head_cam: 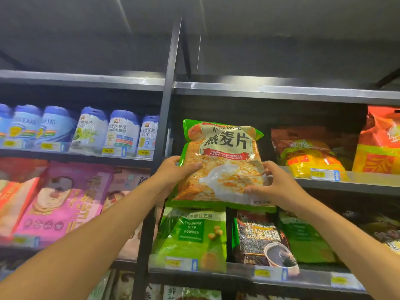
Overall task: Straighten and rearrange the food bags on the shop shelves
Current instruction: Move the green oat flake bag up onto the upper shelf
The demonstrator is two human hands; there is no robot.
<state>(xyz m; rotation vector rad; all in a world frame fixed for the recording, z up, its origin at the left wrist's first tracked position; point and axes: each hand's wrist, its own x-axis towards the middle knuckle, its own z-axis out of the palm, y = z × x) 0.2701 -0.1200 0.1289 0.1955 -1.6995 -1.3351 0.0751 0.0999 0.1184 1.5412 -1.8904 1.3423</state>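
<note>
A large green and orange oat-flake bag [223,152] is held up in front of the upper right shelf [368,180]. My left hand [175,172] grips its lower left side, thumb across the front. My right hand [275,185] holds its lower right edge, fingers on the front. The bag is upright, tilted slightly, and covers the empty left part of that shelf. To its right on the same shelf lie a dark red and yellow bag [307,152] and an orange bag [381,144].
A black upright post [166,118] divides the shelving. Left of it stand blue-topped tubs [123,133] above pink bags [65,200]. Below the held bag sit a green soybean milk powder bag [192,237], a black sesame bag [262,239] and another green bag [305,239].
</note>
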